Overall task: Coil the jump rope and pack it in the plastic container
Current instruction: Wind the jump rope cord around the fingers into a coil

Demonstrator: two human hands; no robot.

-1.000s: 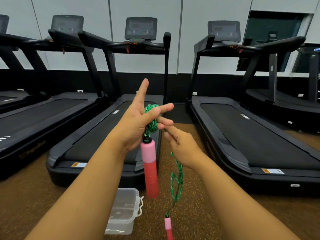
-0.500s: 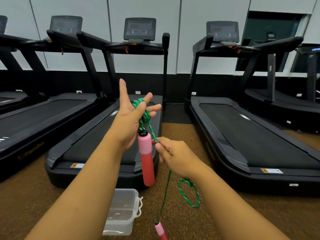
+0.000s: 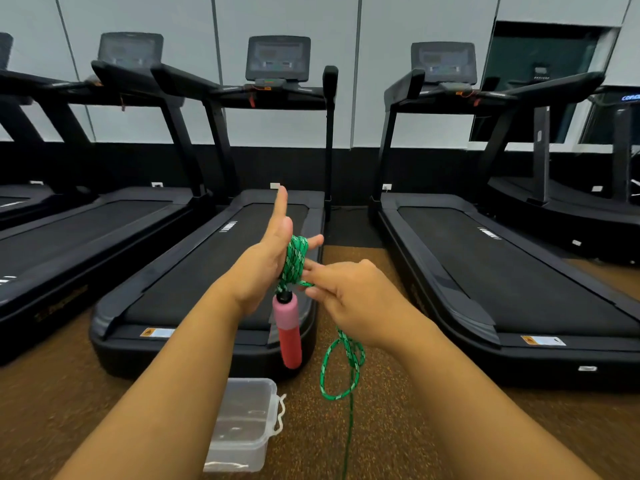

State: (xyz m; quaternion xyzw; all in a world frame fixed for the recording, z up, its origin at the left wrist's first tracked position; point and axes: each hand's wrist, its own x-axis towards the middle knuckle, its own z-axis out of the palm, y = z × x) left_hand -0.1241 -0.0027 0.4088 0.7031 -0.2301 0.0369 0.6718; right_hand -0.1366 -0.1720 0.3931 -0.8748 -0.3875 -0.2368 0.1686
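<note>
The green jump rope (image 3: 296, 259) is wound in several turns round the straight fingers of my left hand (image 3: 259, 271), whose thumb points up. One pink and red handle (image 3: 289, 334) hangs down from the coil. My right hand (image 3: 353, 299) pinches the rope right beside the coil. Below that hand the free rope (image 3: 341, 372) hangs in a loop and runs down out of view; the other handle is out of sight. The clear plastic container (image 3: 246, 424) stands open on the floor under my left forearm.
Black treadmills (image 3: 214, 271) (image 3: 502, 282) stand in a row ahead, with a strip of brown speckled floor (image 3: 349, 258) between the two nearest. A white string (image 3: 280, 415) hangs at the container's right side.
My right hand has risen from below the handle to the coil, carrying the rope up. My left hand has swung right. The lower handle has dropped out of view.
</note>
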